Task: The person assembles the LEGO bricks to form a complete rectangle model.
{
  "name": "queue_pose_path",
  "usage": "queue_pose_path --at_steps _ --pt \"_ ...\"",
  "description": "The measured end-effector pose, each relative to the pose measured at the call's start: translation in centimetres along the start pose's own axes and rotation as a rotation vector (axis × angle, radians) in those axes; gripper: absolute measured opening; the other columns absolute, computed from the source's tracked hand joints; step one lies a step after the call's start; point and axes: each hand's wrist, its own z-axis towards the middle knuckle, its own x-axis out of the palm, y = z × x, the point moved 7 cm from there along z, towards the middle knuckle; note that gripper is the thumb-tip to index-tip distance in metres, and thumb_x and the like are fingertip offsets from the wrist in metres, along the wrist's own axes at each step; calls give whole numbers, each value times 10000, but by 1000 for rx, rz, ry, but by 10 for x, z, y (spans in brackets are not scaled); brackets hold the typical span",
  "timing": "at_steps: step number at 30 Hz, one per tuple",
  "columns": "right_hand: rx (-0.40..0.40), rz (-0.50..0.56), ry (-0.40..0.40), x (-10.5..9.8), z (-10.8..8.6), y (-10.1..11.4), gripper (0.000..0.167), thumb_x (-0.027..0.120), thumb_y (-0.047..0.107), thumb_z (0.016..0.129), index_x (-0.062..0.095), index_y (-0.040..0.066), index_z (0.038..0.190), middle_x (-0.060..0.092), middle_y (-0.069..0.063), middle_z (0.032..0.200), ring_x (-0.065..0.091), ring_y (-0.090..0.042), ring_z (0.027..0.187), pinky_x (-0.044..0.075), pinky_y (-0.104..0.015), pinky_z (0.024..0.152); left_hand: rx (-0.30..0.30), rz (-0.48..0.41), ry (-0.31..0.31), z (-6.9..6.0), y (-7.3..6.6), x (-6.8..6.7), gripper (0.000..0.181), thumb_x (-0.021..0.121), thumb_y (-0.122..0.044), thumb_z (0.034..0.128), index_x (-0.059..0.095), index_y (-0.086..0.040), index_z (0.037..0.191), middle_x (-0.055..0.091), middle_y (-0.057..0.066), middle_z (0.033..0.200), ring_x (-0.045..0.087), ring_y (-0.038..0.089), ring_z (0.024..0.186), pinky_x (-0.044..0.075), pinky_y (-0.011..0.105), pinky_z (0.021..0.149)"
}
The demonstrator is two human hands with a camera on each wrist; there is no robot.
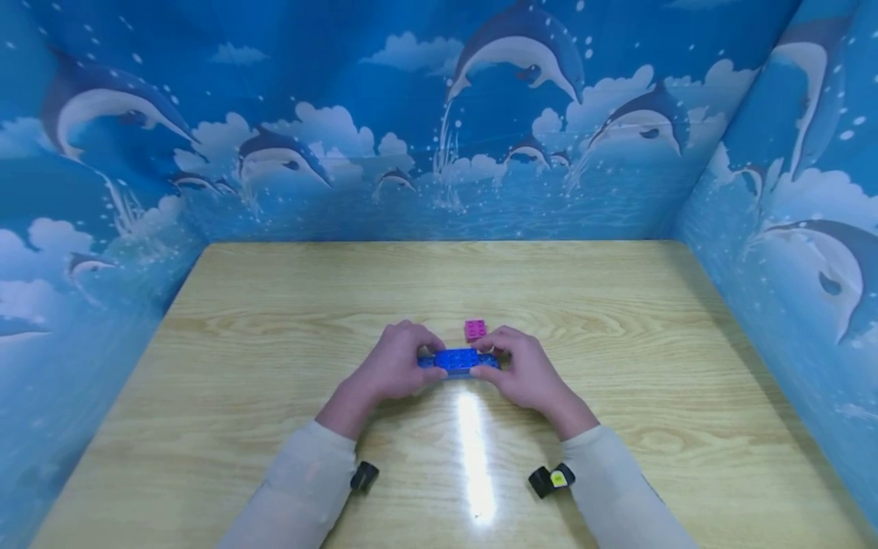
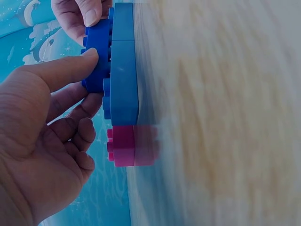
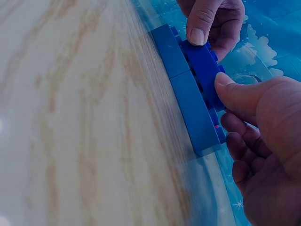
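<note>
A dark blue toy brick [image 1: 456, 358] lies across the seam of two lighter blue bricks [image 2: 124, 82] set end to end on the table. Studs of the lower bricks show along the join in the left wrist view. My left hand [image 1: 401, 360] pinches the left end of the dark brick between thumb and fingers. At its right end my right hand [image 1: 519, 368] pinches it the same way, thumb on the near side. A pink brick [image 1: 475, 329] sits just behind the blue ones, touched by neither hand.
The wood-grain table [image 1: 274, 305] carries a bright light reflection in front of the bricks. Dolphin-print cloth walls [image 1: 384, 206] stand at its back and sides. Black wrist cameras [image 1: 364, 476] are strapped at both sleeves.
</note>
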Motion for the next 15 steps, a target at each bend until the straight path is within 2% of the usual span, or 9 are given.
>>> queue_pose_path --at_steps 7,15 --pt "7 -13 10 0 2 1 334 823 173 839 725 104 1151 648 39 1041 595 -166 945 517 -357 808 0 -26 -1 1 0 0 323 852 -264 806 749 -166 1096 655 -48 1028 551 139 983 477 343 889" --pt "32 -24 29 1 2 2 341 824 185 833 724 101 1148 642 42 1034 598 -173 955 518 -361 821 -48 -93 6 0 3 4 322 851 -227 803 746 -145 1096 651 -40 1018 578 138 939 500 345 870"
